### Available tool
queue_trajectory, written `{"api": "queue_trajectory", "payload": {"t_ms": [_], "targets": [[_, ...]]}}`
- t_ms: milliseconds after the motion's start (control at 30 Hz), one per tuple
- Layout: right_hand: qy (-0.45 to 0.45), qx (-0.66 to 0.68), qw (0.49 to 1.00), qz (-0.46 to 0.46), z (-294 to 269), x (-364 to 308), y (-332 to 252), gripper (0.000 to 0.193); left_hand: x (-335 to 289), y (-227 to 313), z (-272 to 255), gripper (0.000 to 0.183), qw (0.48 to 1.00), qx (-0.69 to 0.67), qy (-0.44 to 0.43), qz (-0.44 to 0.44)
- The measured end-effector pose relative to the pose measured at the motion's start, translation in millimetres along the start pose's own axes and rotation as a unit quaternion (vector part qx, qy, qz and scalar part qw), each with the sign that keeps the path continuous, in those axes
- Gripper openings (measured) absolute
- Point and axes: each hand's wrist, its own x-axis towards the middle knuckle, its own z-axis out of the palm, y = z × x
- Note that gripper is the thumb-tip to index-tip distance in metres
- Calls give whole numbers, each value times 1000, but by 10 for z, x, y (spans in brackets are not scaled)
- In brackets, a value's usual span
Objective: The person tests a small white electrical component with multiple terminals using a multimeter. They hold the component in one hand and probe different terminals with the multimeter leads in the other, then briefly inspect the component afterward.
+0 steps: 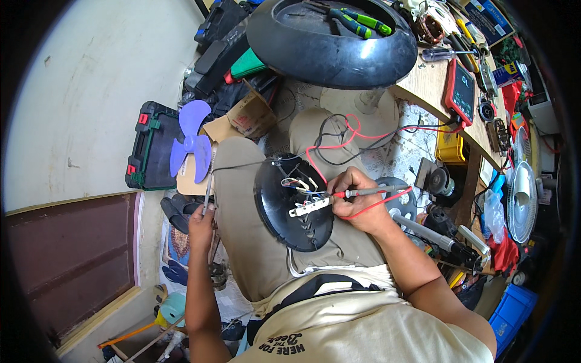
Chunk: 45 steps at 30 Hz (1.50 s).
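My left hand [201,222] is closed around a slim test probe [207,189], held upright off my left knee; a black lead runs from its top toward the right. My right hand [356,196] is closed on a white switch strip [310,208] and a red-and-grey test probe [376,190] with a red lead. The strip hangs over a round black fan base [270,206], which lies underside up across my lap with several loose wires [296,181] coming out. Both leads reach a red multimeter [461,92] at the workbench edge.
A black stool [272,45] carrying green-handled pliers [363,24] stands ahead. On the right, a cluttered wooden workbench [426,81] holds a screwdriver [445,55]. Purple fan blades [190,144] lean by a black tool case [151,145] at left. A fan pole [423,232] lies right.
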Motion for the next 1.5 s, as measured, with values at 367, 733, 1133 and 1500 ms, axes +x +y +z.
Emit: {"api": "queue_trajectory", "payload": {"t_ms": [367, 733, 1133, 1500], "targets": [[-7, 3, 1000, 7, -43, -36, -54, 22, -959, 1228, 607, 35, 942, -308, -132, -11], [-18, 56, 998, 35, -84, 0, -44, 24, -1176, 1247, 1294, 35, 986, 62, -101, 117], [-55, 84, 993, 70, -171, -60, -108, 18, -1018, 1385, 1449, 28, 953, 119, -106, 257], [-54, 140, 982, 118, -245, 36, -111, 15, -952, 1359, 1455, 26, 955, 123, -97, 250]]}}
